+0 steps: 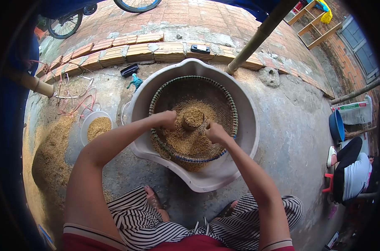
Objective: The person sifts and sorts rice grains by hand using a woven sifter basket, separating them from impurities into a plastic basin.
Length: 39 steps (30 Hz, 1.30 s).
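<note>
A round woven sieve with a green-bound rim rests inside a large grey plastic basin. Loose husked-looking grain covers much of its mesh. In the middle stands a small round container, heaped to the top with grain. My left hand is closed just left of this container, over the grain. On the other side, my right hand is closed too, its fingers pinched near the container's right edge. Whatever either hand holds is hidden by the fingers. More grain lies in the basin under the sieve's near side.
A white bowl of grain stands to the left, beside a grain pile on the concrete. Low bricks run behind the basin, where a bamboo pole slants up. A person sits at the right, near a blue basin.
</note>
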{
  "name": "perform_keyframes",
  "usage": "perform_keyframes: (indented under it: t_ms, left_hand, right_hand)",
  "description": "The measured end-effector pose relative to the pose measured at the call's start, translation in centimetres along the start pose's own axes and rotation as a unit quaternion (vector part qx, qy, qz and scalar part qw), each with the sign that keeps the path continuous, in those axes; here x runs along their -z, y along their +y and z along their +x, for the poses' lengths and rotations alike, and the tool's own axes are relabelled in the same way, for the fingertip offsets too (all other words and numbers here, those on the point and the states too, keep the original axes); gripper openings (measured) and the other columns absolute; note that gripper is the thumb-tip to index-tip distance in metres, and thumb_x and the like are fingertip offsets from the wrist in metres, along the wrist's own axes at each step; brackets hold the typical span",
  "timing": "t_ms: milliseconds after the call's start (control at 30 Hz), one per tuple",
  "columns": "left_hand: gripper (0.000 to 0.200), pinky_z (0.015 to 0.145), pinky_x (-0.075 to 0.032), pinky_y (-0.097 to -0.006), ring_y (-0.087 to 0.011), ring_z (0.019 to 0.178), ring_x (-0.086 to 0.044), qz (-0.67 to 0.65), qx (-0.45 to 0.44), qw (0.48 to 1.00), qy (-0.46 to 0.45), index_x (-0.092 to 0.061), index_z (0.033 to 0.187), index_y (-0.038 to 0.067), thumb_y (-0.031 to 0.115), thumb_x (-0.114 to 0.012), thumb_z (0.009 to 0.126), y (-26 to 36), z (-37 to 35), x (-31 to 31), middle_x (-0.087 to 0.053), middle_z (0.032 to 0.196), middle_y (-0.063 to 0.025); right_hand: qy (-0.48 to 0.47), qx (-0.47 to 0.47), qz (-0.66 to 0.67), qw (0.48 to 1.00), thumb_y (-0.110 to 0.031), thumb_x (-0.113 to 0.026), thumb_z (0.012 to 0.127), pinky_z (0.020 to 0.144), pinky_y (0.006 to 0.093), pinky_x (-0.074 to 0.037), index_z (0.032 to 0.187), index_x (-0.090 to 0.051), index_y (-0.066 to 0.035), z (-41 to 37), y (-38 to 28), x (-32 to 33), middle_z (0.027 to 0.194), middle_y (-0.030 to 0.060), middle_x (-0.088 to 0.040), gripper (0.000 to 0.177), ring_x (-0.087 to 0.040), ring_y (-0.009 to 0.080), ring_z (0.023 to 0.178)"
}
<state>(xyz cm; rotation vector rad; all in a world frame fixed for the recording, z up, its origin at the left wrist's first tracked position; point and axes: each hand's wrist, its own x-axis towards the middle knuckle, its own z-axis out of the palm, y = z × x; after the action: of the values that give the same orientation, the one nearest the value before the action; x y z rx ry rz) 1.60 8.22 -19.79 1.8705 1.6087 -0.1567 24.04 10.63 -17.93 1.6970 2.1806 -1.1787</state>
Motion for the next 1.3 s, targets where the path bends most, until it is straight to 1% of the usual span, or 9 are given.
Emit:
perform_keyframes:
  t_ms: [67, 133, 200, 433, 567, 767, 900, 1067, 1300]
  left_hand:
    - [0.044, 0.073, -0.049, -0.0376, -0.0328, 0.086, -0.059, 0.031, -0.058, 0.998, -0.003, -0.054, 0.090, -0.008, 0.021, -0.068, 0.060, 0.5, -0.4, -3.4, -0.060, 0.088, -0.0239]
    - [0.042, 0.072, -0.049, -0.0376, -0.0326, 0.085, -0.059, 0.055, -0.105, 0.992, 0.044, -0.055, 0.088, -0.009, 0.020, -0.068, 0.060, 1.2, -0.8, -5.0, -0.060, 0.085, -0.0242]
    - [0.056, 0.078, -0.046, -0.0382, -0.0347, 0.092, -0.056, 0.052, -0.083, 0.991, -0.094, -0.051, 0.101, -0.007, 0.023, -0.069, 0.058, 3.4, -1.0, -4.7, -0.058, 0.094, -0.0236]
    - [0.037, 0.070, -0.047, -0.0359, -0.0287, 0.080, -0.060, -0.187, 0.047, 0.979, -0.073, -0.060, 0.078, -0.006, 0.022, -0.069, 0.056, 4.9, -0.4, -5.4, -0.061, 0.078, -0.0211]
    - [0.046, 0.071, -0.046, -0.0330, -0.0230, 0.083, -0.059, -0.284, 0.009, 0.956, -0.072, -0.058, 0.095, -0.006, 0.019, -0.069, 0.059, 6.8, -4.2, -0.4, -0.062, 0.085, -0.0171]
    - [0.061, 0.080, -0.044, -0.0343, -0.0259, 0.095, -0.054, -0.254, -0.040, 0.964, 0.073, -0.040, 0.120, -0.006, 0.019, -0.064, 0.069, 5.7, -4.3, 4.9, -0.052, 0.109, -0.0210]
    - [0.074, 0.094, -0.034, -0.0385, -0.0332, 0.111, -0.042, -0.020, -0.077, 0.977, 0.196, -0.022, 0.131, -0.002, 0.023, -0.062, 0.073, 3.3, -3.8, 2.8, -0.039, 0.123, -0.0254]
    - [0.115, 0.102, -0.010, -0.0539, -0.0398, 0.130, -0.003, 0.057, -0.127, 0.967, 0.214, 0.006, 0.136, 0.006, 0.052, -0.068, 0.061, 3.4, -2.7, -2.2, 0.000, 0.140, -0.0223]
    - [0.111, 0.103, -0.007, -0.0535, -0.0395, 0.130, -0.003, 0.077, -0.145, 0.953, 0.255, 0.000, 0.137, 0.009, 0.052, -0.068, 0.060, 5.0, -2.1, -1.8, -0.004, 0.140, -0.0217]
  right_hand:
    - [0.016, 0.065, -0.096, 0.993, -0.011, -0.047, 0.071, 0.082, 0.0398, -0.044, 0.100, -0.051, 0.008, 0.7, 1.7, -3.8, 0.095, 0.0310, -0.055, 0.035, -0.055, 0.0387, 0.092]
    - [0.013, 0.096, -0.111, 0.989, -0.011, -0.048, 0.071, 0.081, 0.0399, -0.044, 0.100, -0.051, 0.009, 1.0, 1.5, -6.3, 0.096, 0.0317, -0.054, 0.036, -0.055, 0.0394, 0.091]
    - [0.013, 0.122, -0.125, 0.984, -0.012, -0.049, 0.070, 0.079, 0.0401, -0.045, 0.100, -0.050, 0.009, 1.0, 0.8, -7.1, 0.096, 0.0324, -0.054, 0.037, -0.055, 0.0401, 0.090]
    - [-0.135, -0.023, 0.246, 0.959, -0.009, -0.051, 0.075, 0.077, 0.0354, -0.049, 0.094, -0.053, 0.013, -2.3, -2.1, -4.5, 0.089, 0.0178, -0.057, 0.029, -0.058, 0.0246, 0.083]
    - [-0.219, 0.010, 0.423, 0.879, -0.003, -0.047, 0.079, 0.082, 0.0329, -0.050, 0.098, -0.052, 0.009, -4.0, -2.7, -0.1, 0.093, 0.0119, -0.054, 0.023, -0.056, 0.0177, 0.084]
    - [-0.140, -0.016, 0.487, 0.862, -0.003, -0.047, 0.081, 0.087, 0.0369, -0.047, 0.121, -0.035, 0.010, -4.4, -4.0, 6.5, 0.116, 0.0209, -0.044, 0.043, -0.052, 0.0245, 0.103]
    - [-0.089, 0.034, 0.322, 0.942, -0.012, -0.049, 0.082, 0.086, 0.0381, -0.047, 0.125, -0.033, 0.005, -5.7, -1.5, 7.7, 0.121, 0.0199, -0.042, 0.048, -0.049, 0.0251, 0.106]
    - [-0.073, 0.051, 0.137, 0.986, -0.016, -0.049, 0.077, 0.092, 0.0338, -0.039, 0.121, -0.041, 0.004, -10.4, 1.5, 8.8, 0.117, 0.0217, -0.049, 0.049, -0.047, 0.0301, 0.110]
    - [-0.064, 0.115, 0.067, 0.989, -0.016, -0.047, 0.079, 0.094, 0.0349, -0.036, 0.116, -0.046, 0.003, -10.7, 5.0, 8.1, 0.114, 0.0225, -0.051, 0.041, -0.048, 0.0319, 0.109]
